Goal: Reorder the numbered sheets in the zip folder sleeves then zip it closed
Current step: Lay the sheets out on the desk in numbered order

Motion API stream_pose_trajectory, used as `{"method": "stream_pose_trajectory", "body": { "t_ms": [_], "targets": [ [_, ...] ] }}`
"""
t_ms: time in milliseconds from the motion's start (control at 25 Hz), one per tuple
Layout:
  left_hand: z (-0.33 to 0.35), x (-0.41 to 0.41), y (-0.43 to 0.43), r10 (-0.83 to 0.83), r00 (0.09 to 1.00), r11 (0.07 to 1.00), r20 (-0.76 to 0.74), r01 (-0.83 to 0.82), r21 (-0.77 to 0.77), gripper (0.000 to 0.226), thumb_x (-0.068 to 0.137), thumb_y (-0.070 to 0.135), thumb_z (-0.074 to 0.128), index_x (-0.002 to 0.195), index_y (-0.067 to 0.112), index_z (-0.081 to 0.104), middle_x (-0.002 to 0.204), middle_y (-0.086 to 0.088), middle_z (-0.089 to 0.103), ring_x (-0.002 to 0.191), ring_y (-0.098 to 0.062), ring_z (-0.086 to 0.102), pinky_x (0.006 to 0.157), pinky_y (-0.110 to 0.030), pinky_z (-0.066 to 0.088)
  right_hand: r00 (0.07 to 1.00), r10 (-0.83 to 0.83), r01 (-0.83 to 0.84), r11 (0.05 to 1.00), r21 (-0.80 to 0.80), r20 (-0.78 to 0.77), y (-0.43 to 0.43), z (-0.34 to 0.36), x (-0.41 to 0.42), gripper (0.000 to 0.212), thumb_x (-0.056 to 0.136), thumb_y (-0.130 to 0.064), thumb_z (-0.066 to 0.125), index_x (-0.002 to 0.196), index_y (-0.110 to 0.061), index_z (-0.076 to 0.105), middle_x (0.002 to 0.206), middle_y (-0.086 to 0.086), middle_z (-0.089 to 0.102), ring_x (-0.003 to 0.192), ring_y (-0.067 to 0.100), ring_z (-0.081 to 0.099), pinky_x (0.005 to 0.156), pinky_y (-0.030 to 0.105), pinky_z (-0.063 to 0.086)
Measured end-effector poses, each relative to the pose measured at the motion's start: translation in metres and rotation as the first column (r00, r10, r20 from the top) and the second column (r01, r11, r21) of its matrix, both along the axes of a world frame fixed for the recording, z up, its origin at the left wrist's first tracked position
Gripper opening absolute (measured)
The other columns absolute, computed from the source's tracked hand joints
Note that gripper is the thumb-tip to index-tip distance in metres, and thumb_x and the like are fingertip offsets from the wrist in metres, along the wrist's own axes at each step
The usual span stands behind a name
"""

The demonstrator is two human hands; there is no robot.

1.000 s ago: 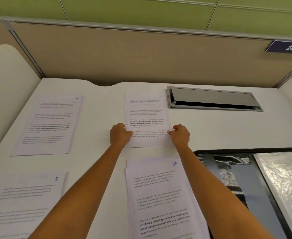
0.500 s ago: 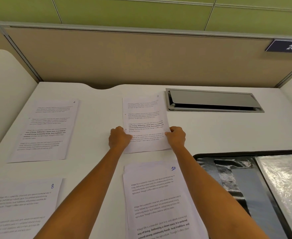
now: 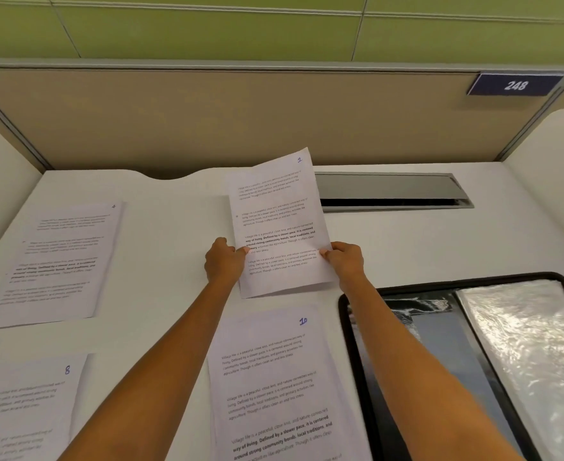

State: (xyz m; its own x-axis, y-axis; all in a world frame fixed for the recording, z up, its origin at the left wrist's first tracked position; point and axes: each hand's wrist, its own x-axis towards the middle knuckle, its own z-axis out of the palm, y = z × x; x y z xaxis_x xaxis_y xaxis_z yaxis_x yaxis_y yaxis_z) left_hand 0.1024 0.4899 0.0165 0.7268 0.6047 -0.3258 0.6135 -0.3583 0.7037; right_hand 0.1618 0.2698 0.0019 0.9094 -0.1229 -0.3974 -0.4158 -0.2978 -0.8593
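A printed sheet [image 3: 275, 211] with a blue handwritten number at its top right corner is lifted off the white desk [image 3: 174, 201], tilted slightly. My left hand [image 3: 224, 261] pinches its left edge and my right hand [image 3: 345, 261] pinches its right edge. Below it lies a small stack topped by the sheet marked 10 [image 3: 280, 384]. A sheet marked 4 [image 3: 57, 261] lies at the left, and a sheet marked 8 [image 3: 21, 407] at the lower left. The open black zip folder [image 3: 350, 327] with shiny clear sleeves [image 3: 533, 354] lies at the lower right.
A metal cable flap [image 3: 390, 191] is set into the desk behind the held sheet. A beige partition [image 3: 240, 121] with a plate reading 248 [image 3: 515, 84] closes the back. White side panels stand at both sides of the desk.
The sheet lay flat on the desk with both hands at its lower edges. Both hands have now lifted it, and its top rises over the cable flap.
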Motion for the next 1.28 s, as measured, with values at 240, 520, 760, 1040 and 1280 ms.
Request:
{"method": "stream_pose_trajectory", "body": {
  "t_ms": [240,520,760,1040,1280],
  "targets": [
    [0.011,0.031,-0.068,0.058,0.994,0.986,0.090,-0.042,-0.164,0.046,0.088,0.022,0.069,0.130,0.009,0.054,0.122,-0.011,0.065,0.110,-0.031,0.061,0.099,-0.044,0.048,0.998,-0.066,0.066,0.998,0.024,-0.009,-0.079,0.010,0.018,0.016,0.090,-0.010,0.063,0.104,-0.006,0.070,0.103,0.008,0.068,0.098,0.030,0.062,0.092,0.043,0.052],
    [0.013,0.069,-0.160,-0.046,0.984,0.952,0.173,0.096,-0.290,0.021,0.084,0.014,0.073,0.073,0.027,0.060,0.088,-0.001,0.068,0.088,-0.025,0.068,0.085,-0.044,0.057,0.984,-0.180,0.179,0.982,0.052,0.008,-0.185,0.017,0.041,0.029,0.088,-0.007,0.066,0.116,0.000,0.067,0.113,0.014,0.069,0.103,0.031,0.063,0.096,0.045,0.051],
    [0.009,0.109,-0.234,-0.098,0.981,0.911,0.166,0.156,-0.381,0.011,0.084,0.011,0.074,0.090,0.014,0.065,0.100,-0.008,0.070,0.083,-0.023,0.069,0.079,-0.038,0.059,0.968,-0.248,0.247,0.969,0.017,0.035,-0.264,0.021,0.071,0.024,0.088,-0.006,0.064,0.112,-0.002,0.069,0.109,0.013,0.069,0.098,0.029,0.063,0.089,0.039,0.052],
    [0.005,0.154,-0.305,-0.171,0.972,0.878,0.160,0.225,-0.424,0.011,0.083,0.008,0.074,0.088,0.013,0.065,0.093,-0.006,0.069,0.078,-0.019,0.068,0.077,-0.035,0.059,0.947,-0.316,0.319,0.946,-0.058,0.052,-0.335,0.017,0.103,0.027,0.088,-0.007,0.065,0.114,-0.002,0.068,0.113,0.014,0.068,0.103,0.031,0.062,0.096,0.043,0.050],
    [-0.002,0.187,-0.353,-0.224,0.966,0.856,0.127,0.257,-0.448,0.013,0.083,0.008,0.074,0.079,0.015,0.063,0.086,-0.006,0.069,0.074,-0.018,0.068,0.077,-0.036,0.060,0.935,-0.348,0.355,0.925,-0.135,0.070,-0.380,0.011,0.126,0.028,0.088,-0.009,0.066,0.116,-0.003,0.067,0.114,0.013,0.067,0.102,0.029,0.060,0.095,0.037,0.048]
  ]
}}
